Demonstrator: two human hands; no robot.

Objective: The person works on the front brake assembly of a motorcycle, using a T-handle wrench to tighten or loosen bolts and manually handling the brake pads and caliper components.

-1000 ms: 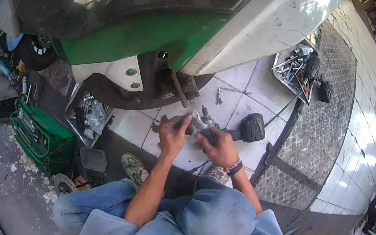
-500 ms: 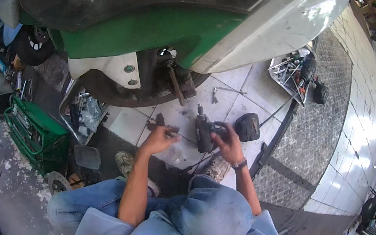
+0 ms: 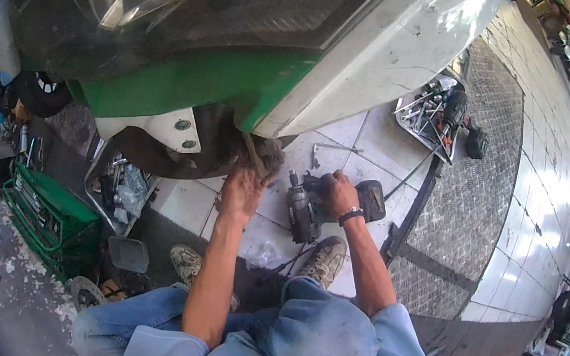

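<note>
My left hand (image 3: 242,190) reaches up to a dark, dirty brake caliper (image 3: 269,160) hanging by the wheel under the green and white vehicle fairing (image 3: 189,84). Its fingers curl close against the caliper, and what they hold is hidden. A brownish strip-like part (image 3: 253,148) hangs just above those fingers. My right hand (image 3: 339,194) is closed around the grip of a black cordless impact wrench (image 3: 302,213). The wrench lies on its side on the white tiles, socket end pointing away from me, its battery (image 3: 371,200) to the right of my hand.
An L-shaped wrench (image 3: 333,148) lies on the tiles beyond the impact wrench. A metal tray of tools (image 3: 429,114) sits at the far right beside textured metal plating (image 3: 478,176). On the left are another parts tray (image 3: 126,181) and a green toolbox (image 3: 53,218).
My left hand has moved forward from the floor to the caliper. My right hand has closed on the impact wrench's grip. The whole view has shifted a little.
</note>
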